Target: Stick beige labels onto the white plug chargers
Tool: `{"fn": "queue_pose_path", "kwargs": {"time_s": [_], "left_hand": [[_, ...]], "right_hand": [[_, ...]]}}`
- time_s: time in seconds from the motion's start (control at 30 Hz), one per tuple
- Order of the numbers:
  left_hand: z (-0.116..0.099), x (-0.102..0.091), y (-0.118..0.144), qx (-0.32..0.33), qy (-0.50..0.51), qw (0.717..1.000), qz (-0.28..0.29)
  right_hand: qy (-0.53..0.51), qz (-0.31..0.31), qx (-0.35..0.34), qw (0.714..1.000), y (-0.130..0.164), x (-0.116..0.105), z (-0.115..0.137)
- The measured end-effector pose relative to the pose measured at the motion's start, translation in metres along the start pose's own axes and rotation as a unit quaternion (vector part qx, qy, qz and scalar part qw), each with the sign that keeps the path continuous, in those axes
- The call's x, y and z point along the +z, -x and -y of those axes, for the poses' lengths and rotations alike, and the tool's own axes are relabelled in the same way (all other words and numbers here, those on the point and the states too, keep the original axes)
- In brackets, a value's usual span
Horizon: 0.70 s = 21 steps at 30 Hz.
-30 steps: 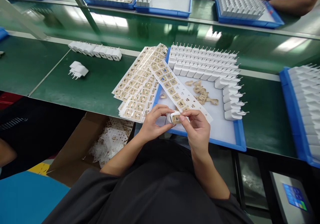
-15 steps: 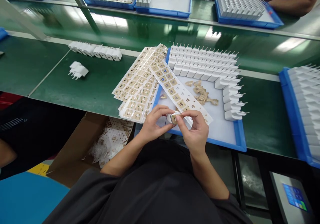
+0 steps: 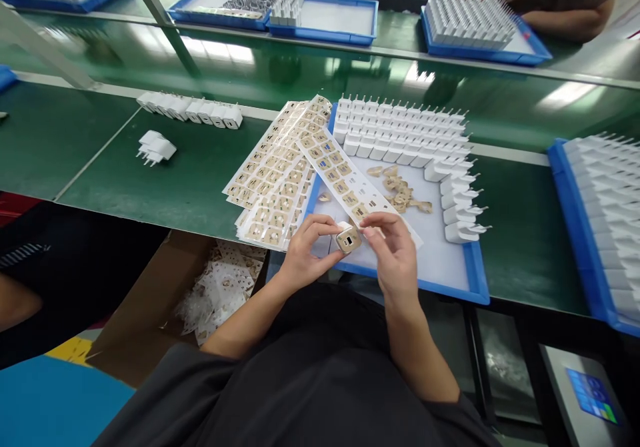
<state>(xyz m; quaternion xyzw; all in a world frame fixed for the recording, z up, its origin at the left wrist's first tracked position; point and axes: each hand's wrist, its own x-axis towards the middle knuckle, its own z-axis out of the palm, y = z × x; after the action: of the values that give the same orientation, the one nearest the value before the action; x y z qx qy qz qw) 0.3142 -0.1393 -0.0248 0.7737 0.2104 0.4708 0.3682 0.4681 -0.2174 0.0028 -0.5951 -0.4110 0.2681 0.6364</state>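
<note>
My left hand [image 3: 307, 250] grips a white plug charger [image 3: 343, 227] by its sides, between thumb and fingers. Its port end faces up toward me, covered by a beige sticker with a dark port opening. Just right of it, my right hand [image 3: 396, 250] has thumb and index fingertip pinched close together; whatever lies between them is too small to make out. Beneath the hands, a partly used sticker sheet [image 3: 361, 184] slants across the blue tray [image 3: 479, 275]. Several upright chargers [image 3: 405, 130] line the tray's back and right side, around loose beige pieces [image 3: 400, 192].
A fanned stack of sticker sheets [image 3: 273, 174] overlaps the tray's left edge. More chargers [image 3: 187, 108] stand in a row at left, near a loose pair [image 3: 156, 147]. Another charger tray [image 3: 575, 234] is at right. A cardboard box [image 3: 135, 300] holds waste sheets below. Co-workers sit opposite and at left.
The charger has turned so its stickered end shows more fully. My right fingers have drawn off it slightly to the right. The view has shifted a little.
</note>
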Motion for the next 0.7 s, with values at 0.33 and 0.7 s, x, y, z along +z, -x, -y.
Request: {"fn": "queue_pose_path", "kwargs": {"time_s": [0.33, 0.7], "left_hand": [[0.001, 0.002, -0.001, 0.022, -0.002, 1.0, -0.017], [0.019, 0.015, -0.002, 0.051, 0.014, 0.998, -0.037]], "right_hand": [[-0.112, 0.004, 0.043, 0.993, 0.006, 0.025, -0.006], [-0.125, -0.037, 0.086, 0.988, -0.007, 0.015, -0.03]]}}
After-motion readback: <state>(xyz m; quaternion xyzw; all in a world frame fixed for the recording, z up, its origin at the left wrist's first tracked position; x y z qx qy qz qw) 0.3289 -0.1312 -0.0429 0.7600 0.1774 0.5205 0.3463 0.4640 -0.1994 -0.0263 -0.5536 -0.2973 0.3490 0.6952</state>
